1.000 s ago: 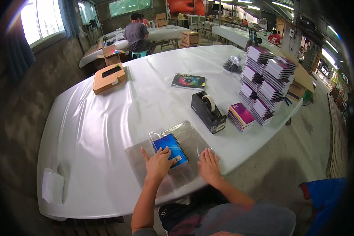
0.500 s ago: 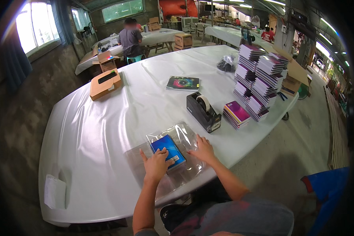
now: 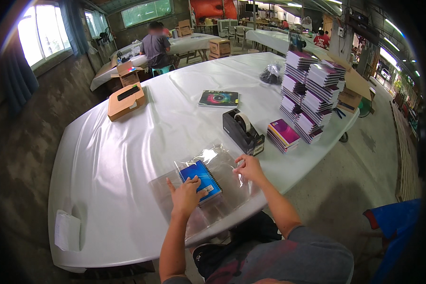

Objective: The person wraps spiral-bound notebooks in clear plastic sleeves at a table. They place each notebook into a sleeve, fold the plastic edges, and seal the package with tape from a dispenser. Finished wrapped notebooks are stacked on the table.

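A blue spiral notebook (image 3: 194,173) lies on a clear plastic sheet (image 3: 222,208) near the front edge of the table. My left hand (image 3: 185,194) rests on the notebook with its fingers spread, pressing it flat. To the right, my right hand (image 3: 249,169) pinches the right part of the clear plastic sheet between thumb and fingers and lifts it slightly. Just beyond that hand stands a black tape dispenser (image 3: 241,135) with a roll of tape in it. Beside the dispenser is a short stack of purple-covered spiral notebooks (image 3: 283,135).
Tall stacks of spiral notebooks (image 3: 317,102) rise at the right edge of the white-covered table (image 3: 104,189). A dark-covered book (image 3: 218,98) lies farther back. A cardboard box (image 3: 126,102) sits at the left edge, folded white paper (image 3: 67,231) at the near left. A person (image 3: 155,47) sits at another table.
My right hand has gone from lying spread on the plastic to pinching and raising its right side. My left hand stays on the blue notebook.
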`<state>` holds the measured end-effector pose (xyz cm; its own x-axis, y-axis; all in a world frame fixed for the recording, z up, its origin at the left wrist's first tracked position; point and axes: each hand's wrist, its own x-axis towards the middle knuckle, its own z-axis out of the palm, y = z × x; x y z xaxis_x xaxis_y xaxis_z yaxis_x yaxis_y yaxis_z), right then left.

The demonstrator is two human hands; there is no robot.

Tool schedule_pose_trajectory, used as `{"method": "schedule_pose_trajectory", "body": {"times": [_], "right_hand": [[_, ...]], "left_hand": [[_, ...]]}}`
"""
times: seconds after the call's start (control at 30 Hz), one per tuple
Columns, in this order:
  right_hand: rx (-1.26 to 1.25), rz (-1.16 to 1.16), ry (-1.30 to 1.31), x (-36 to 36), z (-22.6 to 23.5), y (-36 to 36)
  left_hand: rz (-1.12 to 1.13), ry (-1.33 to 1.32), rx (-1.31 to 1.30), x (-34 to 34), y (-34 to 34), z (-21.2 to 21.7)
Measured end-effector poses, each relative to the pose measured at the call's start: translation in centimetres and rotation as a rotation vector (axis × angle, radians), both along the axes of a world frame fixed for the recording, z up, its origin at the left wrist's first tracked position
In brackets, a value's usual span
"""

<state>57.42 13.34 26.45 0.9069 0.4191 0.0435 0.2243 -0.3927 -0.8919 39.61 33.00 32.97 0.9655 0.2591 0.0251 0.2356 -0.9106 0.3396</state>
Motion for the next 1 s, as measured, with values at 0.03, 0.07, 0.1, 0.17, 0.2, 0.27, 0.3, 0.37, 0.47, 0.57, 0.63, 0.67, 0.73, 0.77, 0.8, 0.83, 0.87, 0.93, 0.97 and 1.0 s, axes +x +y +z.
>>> {"method": "schedule_pose_trajectory", "body": {"times": [0.03,0.07,0.1,0.17,0.2,0.27,0.3,0.37,0.47,0.57,0.63,0.67,0.73,0.77,0.8,0.83,0.87,0.93,0.97,1.0], "right_hand": [[-0.041,-0.019,-0.055,-0.5,-0.1,0.2],[-0.082,-0.037,-0.111,-1.0,-0.1,0.4],[-0.126,-0.059,-0.182,-1.7,0.5,0.5],[-0.134,-0.066,-0.256,-1.7,0.0,0.8],[-0.139,-0.073,-0.294,-1.7,-0.1,0.8],[-0.197,-0.083,-0.251,-1.8,-0.2,0.8],[-0.224,-0.086,-0.235,-1.6,-0.1,0.8],[-0.183,-0.099,-0.172,-1.7,-0.7,0.7],[-0.053,-0.129,-0.164,-0.7,-2.0,0.1],[0.125,-0.07,-0.015,-0.7,-1.0,-0.6],[0.154,-0.035,0.066,-0.7,-0.9,-1.2],[0.126,-0.025,0.072,-0.5,-1.7,-1.0],[0.009,-0.035,-0.102,-1.0,-2.1,-0.7],[-0.083,-0.057,-0.282,-1.5,-2.3,-0.5],[-0.172,-0.073,-0.461,-2.1,-2.1,0.0],[-0.23,-0.12,-0.432,-2.6,-1.7,0.5],[-0.312,-0.108,-0.388,-2.9,-1.1,0.7],[-0.477,-0.086,-0.301,-3.1,0.3,1.0],[-0.434,-0.091,-0.467,-3.0,0.0,1.0],[-0.392,-0.098,-0.633,-2.8,-0.3,0.7]], "left_hand": [[0.0,0.005,-0.001,0.0,0.1,-0.1],[0.001,0.01,-0.002,0.1,0.1,-0.2],[0.001,0.012,0.006,0.0,0.1,-0.1],[0.003,0.018,0.022,0.0,0.0,0.1],[0.005,0.024,0.02,0.0,0.0,0.2],[0.012,0.037,0.014,0.1,0.0,0.2],[0.012,0.045,0.013,0.1,0.0,0.3],[0.013,0.06,0.012,0.1,0.0,0.6],[0.011,0.07,0.009,0.2,-0.2,0.7],[0.011,0.074,0.021,0.0,0.0,0.7],[0.015,0.078,0.022,0.2,-0.1,0.6],[0.017,0.08,0.023,0.2,-0.1,0.5],[0.012,0.08,0.027,0.3,-0.1,0.5],[0.01,0.079,0.029,0.3,-0.1,0.5],[0.011,0.076,0.027,0.2,-0.1,0.5],[0.011,0.074,0.026,0.2,-0.1,0.5],[0.012,0.071,0.024,0.1,-0.1,0.6],[0.014,0.076,0.03,0.1,-0.1,0.8],[0.016,0.079,0.033,0.1,-0.1,0.8],[0.014,0.076,0.037,0.1,-0.1,0.8]]}}
